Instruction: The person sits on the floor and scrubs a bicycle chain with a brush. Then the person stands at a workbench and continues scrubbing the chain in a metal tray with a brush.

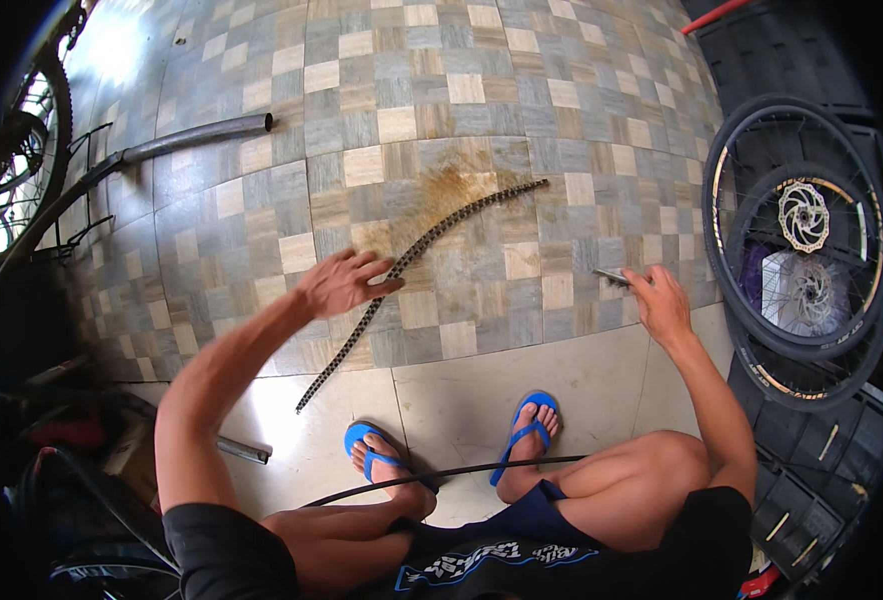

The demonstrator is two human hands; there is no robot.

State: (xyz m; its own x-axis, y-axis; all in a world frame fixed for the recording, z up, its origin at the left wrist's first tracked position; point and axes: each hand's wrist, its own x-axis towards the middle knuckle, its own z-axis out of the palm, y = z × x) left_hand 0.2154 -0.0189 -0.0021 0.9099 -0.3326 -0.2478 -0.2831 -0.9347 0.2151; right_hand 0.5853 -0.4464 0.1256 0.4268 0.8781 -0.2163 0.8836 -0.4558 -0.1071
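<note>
Chain (433,233): lying in a long curve on the tiled floor (581,100), passing by the fingers of the left hand; one end is trailing back toward the feet, the other is stretching ahead and to that hand's right.
Left hand (341,284): hanging low at about the middle of the chain, fingers spreading loosely; it is not visibly gripping anything, and whether the fingertips are touching the chain I cannot tell.
Right hand (659,303): closing thumb and fingers in a pinch on a small metal piece (613,276), which is pointing left, well apart from the chain.
Chain step: the person seems to be positioning the chain with the left hand while keeping the metal piece ready in the right.
Next move: probably calling for the left fingers to be settling on the chain and steadying it, with the right hand holding its pinch.
Stain (451,185): spreading brown ahead of the left hand, beside the chain's far half.
Sandals (358,437): sitting behind both hands, on the person's feet.
Cable (461,469): running across behind both hands, near the shins.
Wheels (803,214): standing off to the right hand's right.
</note>
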